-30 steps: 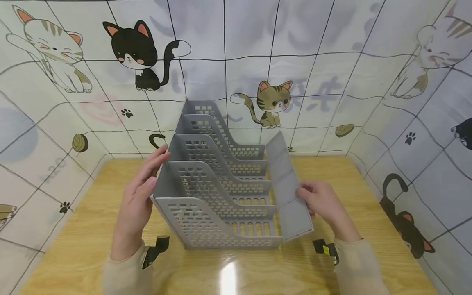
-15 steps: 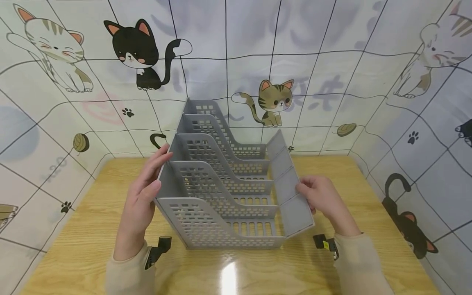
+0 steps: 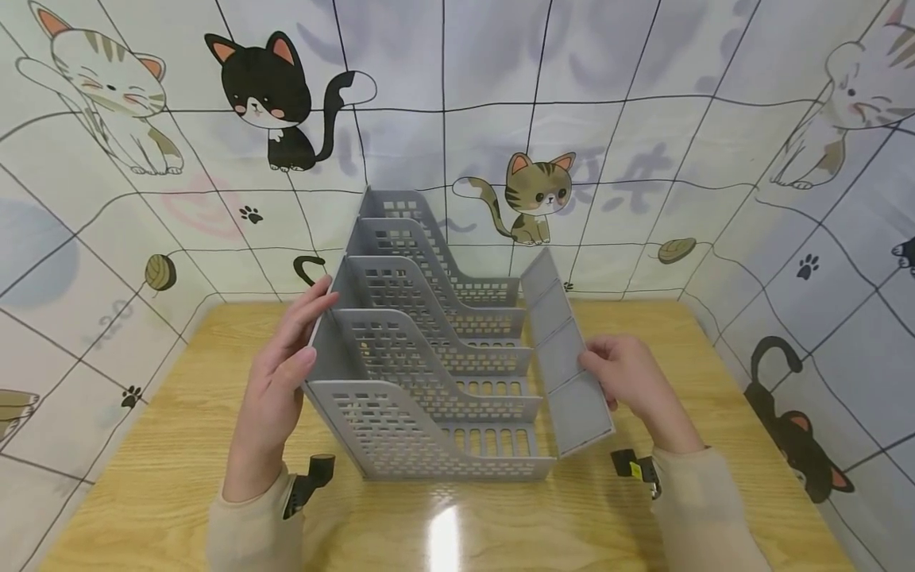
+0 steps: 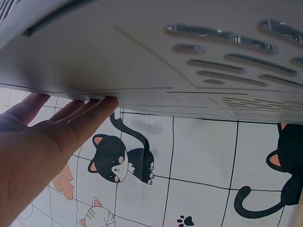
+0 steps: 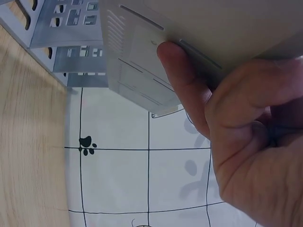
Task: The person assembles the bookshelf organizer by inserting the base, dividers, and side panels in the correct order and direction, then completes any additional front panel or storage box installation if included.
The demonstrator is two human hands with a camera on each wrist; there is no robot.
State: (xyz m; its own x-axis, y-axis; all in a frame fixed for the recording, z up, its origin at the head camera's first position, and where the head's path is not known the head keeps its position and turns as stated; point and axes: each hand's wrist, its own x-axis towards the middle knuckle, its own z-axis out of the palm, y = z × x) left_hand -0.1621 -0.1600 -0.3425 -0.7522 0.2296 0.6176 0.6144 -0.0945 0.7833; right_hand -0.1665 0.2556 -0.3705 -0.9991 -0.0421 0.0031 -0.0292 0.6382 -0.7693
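A grey plastic file organizer (image 3: pixel 386 425) with several compartments stands on the table in the head view, its walls pierced with small slots. My left hand (image 3: pixel 275 381) rests on its tall left end, fingers extended. In the left wrist view those fingertips (image 4: pixel 111 101) touch the organizer's solid face (image 4: pixel 94 52). Between thumb and fingers, my right hand (image 3: pixel 629 381) pinches a long grey panel (image 3: pixel 568 357) marked off into sections. The panel slants along the low front ends of the compartments. In the right wrist view one finger (image 5: pixel 175 59) lies against its slotted face (image 5: pixel 213 28).
Beneath everything is a wood-grain table (image 3: pixel 214 445). A white cloth with cat drawings and grid lines hangs behind it and along both sides (image 3: pixel 457 63). Black straps with small cameras (image 3: pixel 307 485) sit on both wrists.
My right hand and the panel have risen slightly. The left hand stays on the organizer's tall end. The whole head view has shifted a little.
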